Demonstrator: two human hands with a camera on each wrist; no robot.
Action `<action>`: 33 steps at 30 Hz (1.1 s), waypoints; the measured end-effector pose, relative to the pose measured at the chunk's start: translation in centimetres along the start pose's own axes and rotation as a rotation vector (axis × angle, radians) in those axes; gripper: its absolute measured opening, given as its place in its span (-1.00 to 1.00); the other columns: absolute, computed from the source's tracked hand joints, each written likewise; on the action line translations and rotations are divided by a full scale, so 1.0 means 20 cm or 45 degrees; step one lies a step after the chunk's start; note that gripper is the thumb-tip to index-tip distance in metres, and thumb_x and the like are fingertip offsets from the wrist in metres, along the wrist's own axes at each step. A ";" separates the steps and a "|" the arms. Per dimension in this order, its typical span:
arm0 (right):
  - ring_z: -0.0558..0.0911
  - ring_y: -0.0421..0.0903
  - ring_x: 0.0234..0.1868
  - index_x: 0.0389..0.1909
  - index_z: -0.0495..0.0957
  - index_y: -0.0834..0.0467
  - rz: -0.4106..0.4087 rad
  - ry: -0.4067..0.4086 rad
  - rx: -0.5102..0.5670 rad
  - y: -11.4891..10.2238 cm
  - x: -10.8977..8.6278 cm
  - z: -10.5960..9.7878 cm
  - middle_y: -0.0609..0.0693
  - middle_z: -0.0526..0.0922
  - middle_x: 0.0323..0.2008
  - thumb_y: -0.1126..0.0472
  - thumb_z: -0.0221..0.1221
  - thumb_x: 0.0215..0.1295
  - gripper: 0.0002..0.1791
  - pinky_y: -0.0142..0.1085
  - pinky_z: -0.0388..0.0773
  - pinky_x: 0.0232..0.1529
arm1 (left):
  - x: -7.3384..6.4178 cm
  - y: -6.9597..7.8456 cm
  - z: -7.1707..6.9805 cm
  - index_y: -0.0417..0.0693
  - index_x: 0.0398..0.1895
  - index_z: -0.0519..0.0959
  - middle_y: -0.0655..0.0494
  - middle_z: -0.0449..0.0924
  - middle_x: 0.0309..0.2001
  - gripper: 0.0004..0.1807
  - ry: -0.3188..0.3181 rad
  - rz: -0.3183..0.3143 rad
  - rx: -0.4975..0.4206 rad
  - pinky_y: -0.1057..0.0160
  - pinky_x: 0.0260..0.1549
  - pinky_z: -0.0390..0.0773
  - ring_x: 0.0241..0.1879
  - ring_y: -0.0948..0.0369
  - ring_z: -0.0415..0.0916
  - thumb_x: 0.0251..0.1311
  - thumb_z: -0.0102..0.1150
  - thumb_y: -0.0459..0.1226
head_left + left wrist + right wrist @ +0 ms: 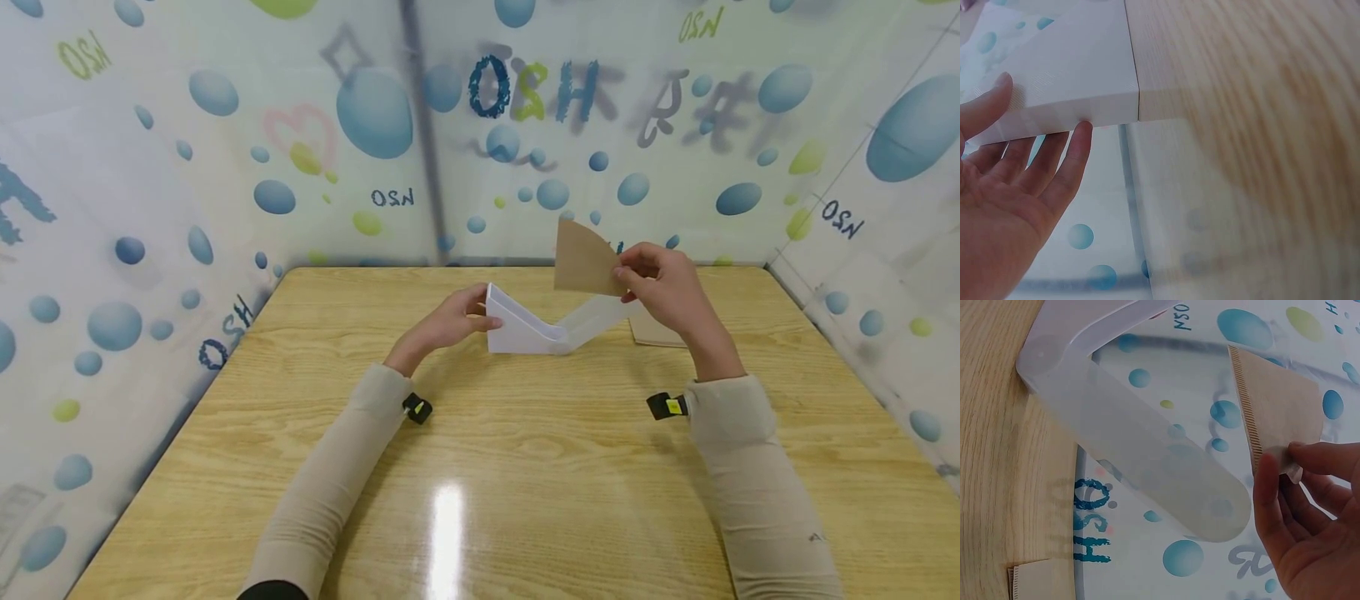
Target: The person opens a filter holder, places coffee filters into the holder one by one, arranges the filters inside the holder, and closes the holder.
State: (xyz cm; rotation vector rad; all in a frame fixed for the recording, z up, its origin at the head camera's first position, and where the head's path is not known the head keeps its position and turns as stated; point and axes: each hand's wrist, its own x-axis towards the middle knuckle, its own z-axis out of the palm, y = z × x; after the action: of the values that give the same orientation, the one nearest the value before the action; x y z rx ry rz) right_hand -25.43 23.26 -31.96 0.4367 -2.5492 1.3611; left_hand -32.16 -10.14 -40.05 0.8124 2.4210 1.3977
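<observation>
My left hand (pixel 450 321) holds a white coffee filter holder (pixel 521 337) by its tall left end, thumb on the near face. The left wrist view shows the fingertips on the end wall of the holder (pixel 1085 62). Hinged at the holder's low right end, a translucent lid (pixel 1166 456) is swung out to the right. My right hand (pixel 667 287) pinches a brown paper coffee filter (pixel 585 260) by its lower right corner, above the lid. A crimped seam runs down one edge of that filter (pixel 1282 400) in the right wrist view.
More brown coffee filters (pixel 654 333) lie stacked on the wooden table (pixel 525 450), behind and below the right hand. A patterned curtain (pixel 337 208) hangs along the table's back edge and sides. Black straps (pixel 666 407) sit at both wrists.
</observation>
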 end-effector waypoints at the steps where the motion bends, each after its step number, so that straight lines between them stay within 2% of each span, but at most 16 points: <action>1: 0.63 -0.32 -0.39 0.04 0.60 0.35 0.003 0.000 -0.003 0.00 0.00 0.00 0.30 0.68 -0.09 0.19 0.14 0.54 -0.71 -0.50 0.66 -0.32 | 0.00 0.00 0.00 -0.13 0.22 0.46 -0.10 0.60 0.21 -0.66 0.000 -0.001 0.000 -0.04 0.17 0.65 0.22 -0.06 0.59 0.44 0.21 -0.34; 13: 0.64 -0.31 -0.40 0.03 0.60 0.35 0.021 -0.009 -0.042 -0.01 0.01 0.02 0.30 0.69 -0.09 0.20 0.16 0.53 -0.72 -0.51 0.65 -0.33 | -0.01 0.02 0.00 -0.16 0.22 0.46 -0.13 0.61 0.18 -0.65 0.003 -0.013 0.008 -0.04 0.17 0.65 0.22 -0.07 0.59 0.43 0.21 -0.35; 24: 0.64 -0.31 -0.42 0.02 0.61 0.34 -0.012 -0.018 -0.057 -0.01 0.01 0.04 0.29 0.70 -0.10 0.22 0.17 0.53 -0.74 -0.51 0.65 -0.33 | -0.01 0.02 0.00 -0.15 0.20 0.47 -0.10 0.61 0.17 -0.67 0.007 -0.013 0.007 -0.03 0.18 0.65 0.22 -0.05 0.59 0.43 0.21 -0.34; 33: 0.64 -0.27 -0.38 -0.01 0.63 0.32 -0.041 -0.015 -0.121 -0.02 0.01 0.06 0.26 0.71 -0.14 0.22 0.17 0.52 -0.77 -0.31 0.73 -0.30 | 0.00 0.00 0.00 -0.13 0.20 0.47 -0.09 0.61 0.17 -0.67 0.006 -0.009 -0.003 -0.02 0.17 0.65 0.22 -0.04 0.59 0.44 0.21 -0.34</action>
State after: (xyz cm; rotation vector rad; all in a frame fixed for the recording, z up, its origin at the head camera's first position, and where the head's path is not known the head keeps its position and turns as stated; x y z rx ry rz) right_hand -25.58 21.89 -32.24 0.4675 -2.5921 1.2237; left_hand -32.22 -10.09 -40.01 0.7997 2.4225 1.4010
